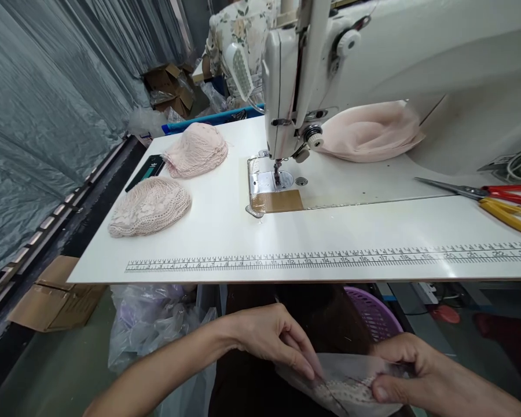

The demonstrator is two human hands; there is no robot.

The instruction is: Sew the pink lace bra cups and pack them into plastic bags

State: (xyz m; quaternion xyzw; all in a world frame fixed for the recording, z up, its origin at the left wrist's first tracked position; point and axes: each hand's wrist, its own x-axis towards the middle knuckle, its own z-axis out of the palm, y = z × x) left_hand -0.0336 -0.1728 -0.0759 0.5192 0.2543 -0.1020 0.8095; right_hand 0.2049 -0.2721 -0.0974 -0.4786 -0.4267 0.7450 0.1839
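Below the table's front edge, my left hand [273,339] and my right hand [402,368] both pinch a small piece of pale fabric with a lace layer [345,382], held over my lap. The left fingers grip its upper left edge. The right thumb and fingers clamp its right side. On the white sewing table [226,231] lie two stacks of pink lace cups [150,205] [196,149] at the left. A white sewing machine [338,75] stands at the back, its needle [278,171] over the metal plate.
A pile of plain pink cups [369,132] sits under the machine arm. Scissors with red and yellow handles [495,200] lie at the right. A printed ruler [330,258] runs along the front edge. Plastic bags [156,324], a purple basket [373,313] and a cardboard box [52,295] sit below.
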